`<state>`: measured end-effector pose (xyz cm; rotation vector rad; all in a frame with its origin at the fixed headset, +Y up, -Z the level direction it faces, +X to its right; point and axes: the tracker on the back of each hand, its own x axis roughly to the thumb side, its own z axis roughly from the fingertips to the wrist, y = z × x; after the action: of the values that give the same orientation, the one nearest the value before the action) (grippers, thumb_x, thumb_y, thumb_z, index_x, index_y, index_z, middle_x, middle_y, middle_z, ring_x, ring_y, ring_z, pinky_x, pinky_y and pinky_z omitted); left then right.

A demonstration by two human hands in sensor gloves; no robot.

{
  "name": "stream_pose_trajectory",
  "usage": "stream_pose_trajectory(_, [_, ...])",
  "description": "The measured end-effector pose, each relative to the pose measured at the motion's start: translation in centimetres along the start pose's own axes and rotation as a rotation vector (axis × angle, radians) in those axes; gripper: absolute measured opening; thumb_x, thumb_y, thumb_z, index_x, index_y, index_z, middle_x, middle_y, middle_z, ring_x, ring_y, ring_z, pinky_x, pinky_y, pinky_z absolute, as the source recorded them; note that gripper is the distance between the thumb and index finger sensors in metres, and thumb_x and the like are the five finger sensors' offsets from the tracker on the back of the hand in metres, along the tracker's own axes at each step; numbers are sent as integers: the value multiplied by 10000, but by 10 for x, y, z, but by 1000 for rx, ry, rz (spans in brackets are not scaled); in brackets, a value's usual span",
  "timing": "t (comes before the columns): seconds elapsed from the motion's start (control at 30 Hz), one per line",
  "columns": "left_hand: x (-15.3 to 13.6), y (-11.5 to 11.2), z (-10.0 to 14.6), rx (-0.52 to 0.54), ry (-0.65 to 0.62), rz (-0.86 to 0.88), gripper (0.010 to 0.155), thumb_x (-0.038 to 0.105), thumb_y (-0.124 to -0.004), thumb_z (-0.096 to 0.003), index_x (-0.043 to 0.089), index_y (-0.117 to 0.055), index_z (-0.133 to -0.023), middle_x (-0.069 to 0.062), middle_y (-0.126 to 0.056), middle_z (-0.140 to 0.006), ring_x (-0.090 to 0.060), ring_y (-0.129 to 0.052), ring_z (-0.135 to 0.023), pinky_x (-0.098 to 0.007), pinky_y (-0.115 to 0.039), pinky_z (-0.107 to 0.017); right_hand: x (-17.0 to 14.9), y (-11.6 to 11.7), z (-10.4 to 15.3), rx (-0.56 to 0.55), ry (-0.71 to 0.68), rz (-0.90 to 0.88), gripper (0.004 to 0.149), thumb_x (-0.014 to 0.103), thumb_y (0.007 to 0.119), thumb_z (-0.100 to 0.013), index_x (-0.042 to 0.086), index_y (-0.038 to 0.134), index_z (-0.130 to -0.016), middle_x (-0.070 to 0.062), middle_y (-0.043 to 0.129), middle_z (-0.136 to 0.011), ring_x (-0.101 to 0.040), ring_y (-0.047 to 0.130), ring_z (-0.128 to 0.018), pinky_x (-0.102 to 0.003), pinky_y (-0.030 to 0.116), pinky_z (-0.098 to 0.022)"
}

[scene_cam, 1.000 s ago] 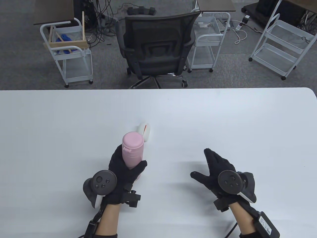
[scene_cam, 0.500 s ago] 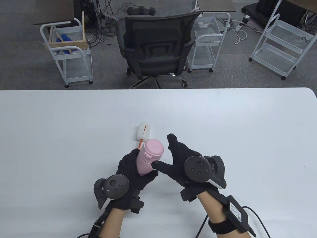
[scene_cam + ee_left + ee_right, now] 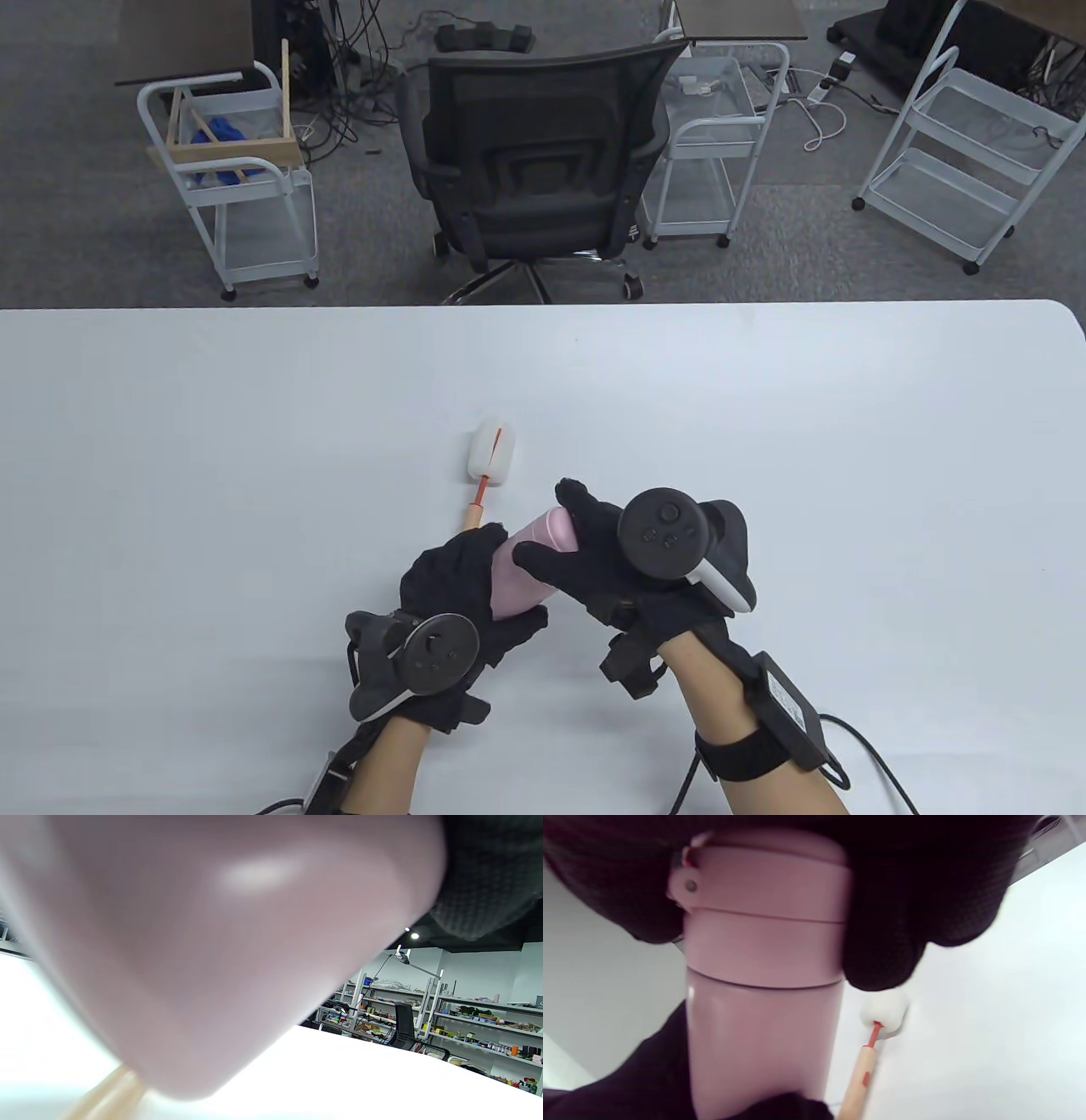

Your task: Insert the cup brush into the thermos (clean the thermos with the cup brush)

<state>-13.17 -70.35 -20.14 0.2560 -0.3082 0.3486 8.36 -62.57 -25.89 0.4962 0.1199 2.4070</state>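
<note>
The pink thermos point(image 3: 530, 567) is held above the white table point(image 3: 764, 407), tilted with its lid to the right. My left hand point(image 3: 462, 594) grips its body. My right hand point(image 3: 585, 552) grips the lid end; in the right wrist view its fingers point(image 3: 882, 921) wrap the closed lid of the thermos point(image 3: 763, 955). The cup brush point(image 3: 490, 458), white sponge head on an orange and wooden handle, lies on the table just beyond the hands and also shows in the right wrist view point(image 3: 871, 1052). The thermos body fills the left wrist view point(image 3: 191, 942).
A black office chair point(image 3: 534, 161) stands beyond the table's far edge, with white wire carts point(image 3: 246, 178) on both sides. The table's rounded right corner point(image 3: 1065, 318) is at the far right.
My left hand carried the thermos right and tilted it down. My right hand came in from the right and closed over the lid. The brush has not moved.
</note>
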Motion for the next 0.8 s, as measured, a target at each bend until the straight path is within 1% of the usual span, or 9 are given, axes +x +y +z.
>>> stream_pose_trajectory(0.17, [-3,1,-1,-21,-3,13,989,752,-807,-378,223,-426,-1121,-128,-520,-1185,-487,-688,-1008,-613,-702,-687,-7,-1,-5,68,-42,-80,836,565,939,-516,11,635,-1065,-313,849,-918,-237,1077,-606,-524,869,-505])
stream_pose_trajectory(0.2, [-4,1,0,-21,0,14,991,752,-811,-374,225,-428,-1121,-127,-521,-1186,-483,-688,-1011,-609,-703,-688,-7,0,-6,83,-62,-88,829,552,945,-517,25,627,-1073,-314,837,-932,-249,1072,-619,-533,862,-516])
stream_pose_trajectory(0.23, [-5,2,0,-22,3,15,992,752,-814,-370,230,-429,-1120,-90,-521,-1190,-479,-687,-1014,-607,-704,-689,-7,0,-6,88,-75,-91,830,543,949,-517,35,614,-1081,-313,830,-942,-254,1068,-630,-541,855,-523])
stream_pose_trajectory(0.33, [-9,4,1,-27,-2,38,994,754,-818,-364,235,-433,-1119,-83,-525,-1189,-470,-691,-1013,-600,-708,-688,-6,0,-7,118,-125,-105,834,511,970,-516,70,575,-1103,-299,793,-994,-282,1041,-682,-566,823,-559])
stream_pose_trajectory(0.57, [-17,8,3,-58,-17,107,993,753,-820,-360,242,-436,-1119,-80,-534,-1179,-459,-693,-1006,-599,-709,-685,-8,0,-10,223,-270,-170,815,414,1012,-515,178,536,-1133,-210,673,-1121,-382,928,-828,-625,716,-646])
stream_pose_trajectory(0.63, [-19,9,3,-66,-33,121,994,752,-821,-357,247,-430,-1119,-113,-529,-1176,-458,-685,-1010,-600,-704,-684,-10,0,-11,263,-294,-192,788,374,1022,-516,224,550,-1129,-166,638,-1149,-402,887,-873,-641,682,-667])
stream_pose_trajectory(0.7, [-20,9,3,-77,-42,142,996,748,-822,-357,249,-425,-1122,-107,-526,-1178,-460,-683,-1014,-601,-704,-683,-10,-1,-11,283,-339,-203,775,323,1029,-515,261,552,-1122,-109,605,-1169,-416,840,-917,-652,650,-687])
stream_pose_trajectory(0.77, [-23,8,2,-107,-59,207,992,742,-824,-360,251,-422,-1123,-106,-522,-1181,-461,-678,-1019,-602,-700,-685,-8,-2,-10,320,-386,-216,771,266,1028,-521,293,542,-1118,-60,561,-1182,-425,776,-964,-650,622,-706])
stream_pose_trajectory(0.8, [-23,7,2,-111,-60,226,993,737,-828,-361,249,-420,-1124,-107,-519,-1183,-466,-673,-1021,-606,-696,-685,-7,-2,-10,336,-405,-222,773,241,1019,-530,300,526,-1122,-56,532,-1190,-433,740,-984,-651,607,-713])
